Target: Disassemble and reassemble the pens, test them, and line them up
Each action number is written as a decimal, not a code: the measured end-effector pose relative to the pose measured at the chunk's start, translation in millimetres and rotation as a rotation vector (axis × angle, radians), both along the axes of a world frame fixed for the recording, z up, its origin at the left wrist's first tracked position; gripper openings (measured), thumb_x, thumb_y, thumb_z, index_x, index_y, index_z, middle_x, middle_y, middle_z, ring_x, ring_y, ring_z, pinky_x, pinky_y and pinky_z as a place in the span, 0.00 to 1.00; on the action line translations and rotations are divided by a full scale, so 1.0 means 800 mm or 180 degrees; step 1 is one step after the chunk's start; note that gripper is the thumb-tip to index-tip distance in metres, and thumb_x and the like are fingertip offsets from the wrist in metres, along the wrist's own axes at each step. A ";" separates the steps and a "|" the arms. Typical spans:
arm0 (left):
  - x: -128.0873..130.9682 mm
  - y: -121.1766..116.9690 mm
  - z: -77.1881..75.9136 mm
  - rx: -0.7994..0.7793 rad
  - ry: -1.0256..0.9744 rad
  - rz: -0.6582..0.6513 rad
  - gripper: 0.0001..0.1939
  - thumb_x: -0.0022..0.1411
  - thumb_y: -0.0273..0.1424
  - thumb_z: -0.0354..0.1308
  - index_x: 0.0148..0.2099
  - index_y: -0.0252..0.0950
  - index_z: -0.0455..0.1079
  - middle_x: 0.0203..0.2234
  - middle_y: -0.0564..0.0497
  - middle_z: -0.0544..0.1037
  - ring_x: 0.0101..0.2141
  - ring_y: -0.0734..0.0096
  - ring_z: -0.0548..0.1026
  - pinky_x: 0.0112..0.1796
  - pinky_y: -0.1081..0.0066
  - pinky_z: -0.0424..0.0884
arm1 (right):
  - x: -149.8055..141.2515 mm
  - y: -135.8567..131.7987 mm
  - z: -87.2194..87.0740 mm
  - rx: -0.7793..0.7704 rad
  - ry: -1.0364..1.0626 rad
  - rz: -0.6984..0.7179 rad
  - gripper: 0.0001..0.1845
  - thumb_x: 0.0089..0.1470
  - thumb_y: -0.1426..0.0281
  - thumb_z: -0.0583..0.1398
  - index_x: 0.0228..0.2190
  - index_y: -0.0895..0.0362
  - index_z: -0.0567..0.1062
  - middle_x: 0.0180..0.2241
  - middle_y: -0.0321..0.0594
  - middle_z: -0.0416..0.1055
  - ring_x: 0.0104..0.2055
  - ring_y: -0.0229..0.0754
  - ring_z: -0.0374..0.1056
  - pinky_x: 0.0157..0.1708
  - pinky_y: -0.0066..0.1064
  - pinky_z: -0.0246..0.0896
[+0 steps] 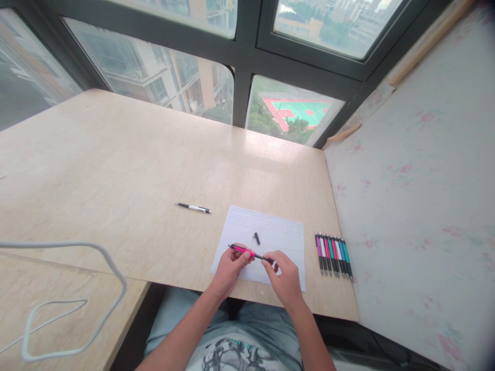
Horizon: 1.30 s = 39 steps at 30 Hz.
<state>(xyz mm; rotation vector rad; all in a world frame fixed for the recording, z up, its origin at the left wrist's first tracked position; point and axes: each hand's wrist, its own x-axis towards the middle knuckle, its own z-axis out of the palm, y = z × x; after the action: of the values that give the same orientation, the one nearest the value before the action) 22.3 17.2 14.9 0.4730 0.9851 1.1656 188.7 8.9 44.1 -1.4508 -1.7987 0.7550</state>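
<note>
A pink and black pen [246, 251] is held nearly level above the sheet of paper [266, 216]. My left hand [231, 267] is closed around its pink barrel. The fingers of my right hand [285, 278] pinch the black end on the right; whether that end is joined to the barrel or a separate part, I cannot tell. A small black piece [257, 238] lies on the paper just beyond the pen. Handwritten lines fill the top of the sheet.
To the right, several pens [333, 255] in mixed colours lie side by side near the wall. A white and black pen [193, 208] rests left of the paper. A white cable [112, 263] loops at the lower left. Windows border the far side of the table [154, 154].
</note>
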 end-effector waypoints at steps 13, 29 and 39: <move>-0.004 -0.001 0.000 0.0156 0.0122 -0.0207 0.11 0.53 0.34 0.69 0.35 0.34 0.73 0.31 0.47 0.79 0.33 0.67 0.74 0.39 0.68 0.69 | 0.001 0.001 -0.005 -0.0366 -0.0180 -0.0109 0.26 0.66 0.60 0.49 0.20 0.56 0.70 0.19 0.35 0.66 0.23 0.37 0.63 0.26 0.29 0.55; -0.002 0.000 -0.002 0.0112 0.0033 -0.0125 0.10 0.54 0.34 0.69 0.35 0.35 0.74 0.31 0.48 0.79 0.34 0.69 0.74 0.40 0.68 0.68 | -0.001 0.009 -0.002 -0.0493 -0.0099 0.0047 0.15 0.63 0.61 0.54 0.28 0.55 0.71 0.27 0.37 0.70 0.30 0.39 0.66 0.28 0.28 0.56; -0.002 0.000 -0.005 0.0177 0.0068 -0.0170 0.09 0.55 0.33 0.68 0.36 0.34 0.74 0.31 0.49 0.79 0.33 0.70 0.74 0.39 0.70 0.68 | 0.001 0.007 -0.007 -0.0436 -0.0336 0.0068 0.20 0.65 0.60 0.51 0.25 0.55 0.69 0.24 0.36 0.69 0.28 0.39 0.65 0.29 0.28 0.55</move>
<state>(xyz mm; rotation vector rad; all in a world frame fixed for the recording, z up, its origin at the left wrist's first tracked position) 20.4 16.8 11.0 0.5539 0.9549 1.1441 189.4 14.7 38.6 -1.5888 -1.8755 0.8406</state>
